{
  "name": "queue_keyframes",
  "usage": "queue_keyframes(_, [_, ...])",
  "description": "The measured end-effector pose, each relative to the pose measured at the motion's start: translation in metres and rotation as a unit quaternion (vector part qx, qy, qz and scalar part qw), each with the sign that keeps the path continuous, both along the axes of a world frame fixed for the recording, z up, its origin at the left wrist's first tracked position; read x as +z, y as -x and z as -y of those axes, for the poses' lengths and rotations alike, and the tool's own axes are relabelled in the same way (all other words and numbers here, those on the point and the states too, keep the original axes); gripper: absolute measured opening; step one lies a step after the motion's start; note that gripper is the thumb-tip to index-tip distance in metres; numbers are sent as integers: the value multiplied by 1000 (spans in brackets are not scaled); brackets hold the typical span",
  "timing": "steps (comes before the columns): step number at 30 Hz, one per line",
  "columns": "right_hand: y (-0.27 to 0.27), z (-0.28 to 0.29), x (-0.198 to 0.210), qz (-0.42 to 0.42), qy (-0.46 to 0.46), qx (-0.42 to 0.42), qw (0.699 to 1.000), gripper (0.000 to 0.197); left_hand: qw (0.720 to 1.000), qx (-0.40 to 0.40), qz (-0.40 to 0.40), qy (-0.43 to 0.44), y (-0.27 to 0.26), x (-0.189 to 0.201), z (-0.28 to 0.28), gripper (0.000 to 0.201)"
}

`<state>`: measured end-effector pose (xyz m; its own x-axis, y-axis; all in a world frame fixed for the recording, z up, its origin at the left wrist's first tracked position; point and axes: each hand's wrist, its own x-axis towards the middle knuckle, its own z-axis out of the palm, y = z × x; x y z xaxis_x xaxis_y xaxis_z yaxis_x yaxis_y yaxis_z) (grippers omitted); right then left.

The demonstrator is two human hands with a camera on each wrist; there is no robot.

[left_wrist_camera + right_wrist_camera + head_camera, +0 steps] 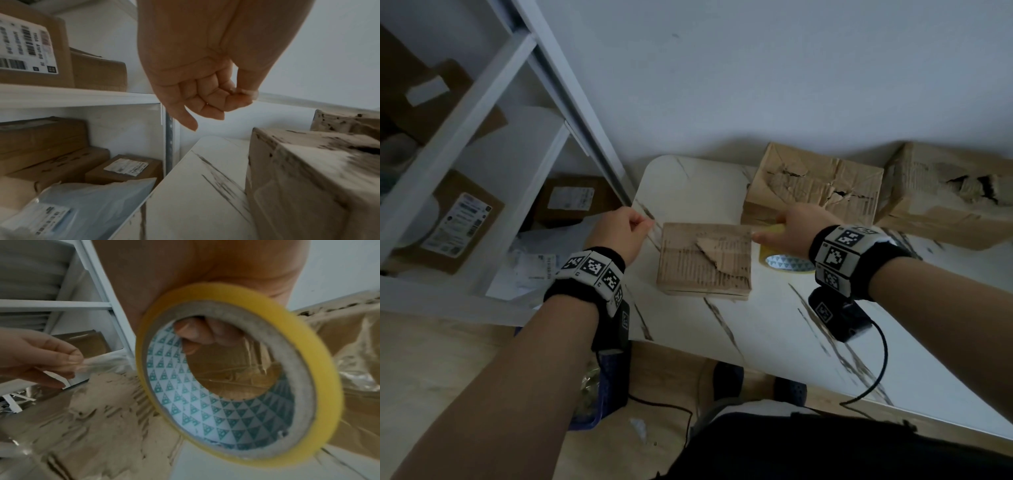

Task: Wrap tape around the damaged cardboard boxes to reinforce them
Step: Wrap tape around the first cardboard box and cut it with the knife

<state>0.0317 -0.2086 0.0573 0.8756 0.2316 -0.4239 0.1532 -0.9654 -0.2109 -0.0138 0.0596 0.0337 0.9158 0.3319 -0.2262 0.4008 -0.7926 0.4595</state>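
Tape (pixel 107 365) stretches over box (pixel 703 262): left hand (pixel 619 233) pinches its end, right hand (pixel 796 228) grips roll (pixel 238 374).

A parcel storeroom: white shelving (pixel 465 137) stacked with labelled cardboard parcels (pixel 458 222) beside a marble-patterned table (pixel 774 325).

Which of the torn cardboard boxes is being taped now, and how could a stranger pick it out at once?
Start at the white marble-patterned table beside the white metal shelf. Three torn brown cardboard boxes stand on it; take the small flat brown cardboard box nearest the person, between the left hand and the right hand. It alone is low, with a triangular torn flap on top.
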Motion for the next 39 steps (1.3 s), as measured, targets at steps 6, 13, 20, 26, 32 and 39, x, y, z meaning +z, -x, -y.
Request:
queue_keyframes(6, [-2, -4, -2, -1, 10, 9, 1000, 64, 1000, 5, -7, 18, -1, -7, -3, 15])
queue_keyframes(13, [-5, -5, -7, -17, 20, 4, 1000, 72, 999, -1, -20, 29, -3, -22, -6, 15])
queue_keyframes(20, [-7, -10, -17, -16, 29, 7, 999, 70, 999, 7, -35, 33, -3, -26, -8, 15])
queue_keyframes(26, [-7, -12, -23, -17, 38, 0, 999, 63, 998, 5, -34, 53, -2, -29, -7, 14])
queue_keyframes(32, [-8, -13, -25, -20, 48, -1, 999, 64, 997, 7, -43, 59, 0, -31, -3, 13])
queue_keyframes(39, [-5, -12, -31, -25, 23, -24, 999, 68, 994, -18, -90, 52, 1, -33, 12, 22])
